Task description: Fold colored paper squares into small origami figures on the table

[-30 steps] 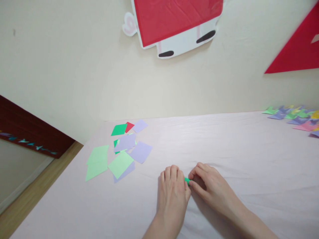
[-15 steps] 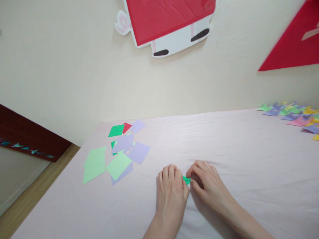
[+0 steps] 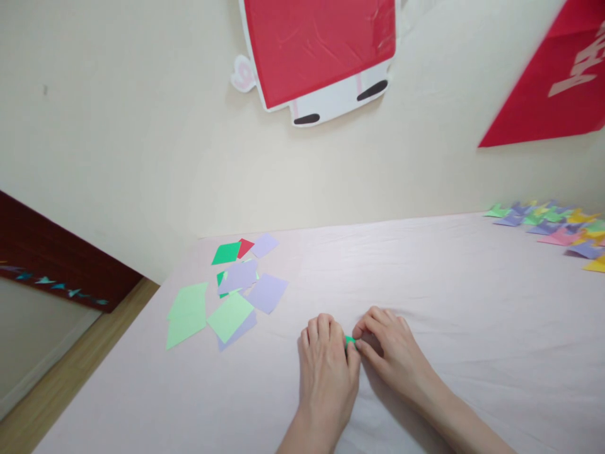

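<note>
We had a piece of green paper [image 3: 350, 340] between our two hands on the cloth-covered bench [image 3: 142, 397], only a sliver of it showing. Our left hand [image 3: 328, 362] lay palm down over part of it, fingers side by side; we could not make out whether they gripped it. On our right hand [image 3: 394, 353], thumb and forefinger were pinched together at its exposed end. Farther left lay loose paper sheets [image 3: 230, 317], some overlapping, while folded paper pieces [image 3: 560, 237] crowded the far right, near the wall [image 3: 142, 139].
</note>
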The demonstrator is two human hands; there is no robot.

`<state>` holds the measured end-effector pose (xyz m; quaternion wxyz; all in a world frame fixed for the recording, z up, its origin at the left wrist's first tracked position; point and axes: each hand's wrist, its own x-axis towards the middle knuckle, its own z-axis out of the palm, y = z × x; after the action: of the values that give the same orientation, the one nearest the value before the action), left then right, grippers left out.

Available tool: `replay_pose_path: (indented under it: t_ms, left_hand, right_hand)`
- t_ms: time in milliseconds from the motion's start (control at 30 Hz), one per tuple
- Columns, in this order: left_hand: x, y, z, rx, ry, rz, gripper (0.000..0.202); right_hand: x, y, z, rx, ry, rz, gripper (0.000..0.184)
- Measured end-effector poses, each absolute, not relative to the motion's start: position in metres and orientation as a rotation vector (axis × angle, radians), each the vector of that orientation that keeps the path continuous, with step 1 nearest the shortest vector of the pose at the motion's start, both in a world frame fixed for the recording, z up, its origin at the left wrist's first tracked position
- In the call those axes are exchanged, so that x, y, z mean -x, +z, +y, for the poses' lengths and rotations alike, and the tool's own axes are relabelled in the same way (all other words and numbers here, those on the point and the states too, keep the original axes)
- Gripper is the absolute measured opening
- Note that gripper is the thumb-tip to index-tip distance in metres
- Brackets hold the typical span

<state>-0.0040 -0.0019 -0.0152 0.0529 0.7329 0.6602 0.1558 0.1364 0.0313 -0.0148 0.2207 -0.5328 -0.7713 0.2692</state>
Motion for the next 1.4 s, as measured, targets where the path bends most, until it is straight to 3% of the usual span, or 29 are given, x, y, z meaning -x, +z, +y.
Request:
replay_pose_path:
  t_ms: [233,533,700,867,1400]
  left_hand:
    - [-0.001,-0.014,-0.003,-2.062,0.64,1.99,0.016]
    - [0.004,-0.012,-0.01,-2.021,0.669,1.94,0.04]
    - [0.009,-0.011,-0.01,-1.949,0.757,1.895,0.038]
    - [0.007,-0.012,-0.006,-1.919,0.77,1.923,0.019]
    - [0.029,-0.01,-0.009,-2.092,0.665,1.702,0.048]
  right_hand:
    - [-0.137,-0.015,0.032,1.474,0.751,-2.134,0.015]
    - [-0.138,-0.015,0.033,1.449,0.757,-2.115,0.019]
    - [-0.138,-0.014,0.031,1.448,0.743,-2.097,0.022]
    - [-0.136,-0.016,0.032,1.459,0.741,-2.072,0.023]
    - [-0.147,-0.022,0.019,1.127,0.702,-2.15,0.031]
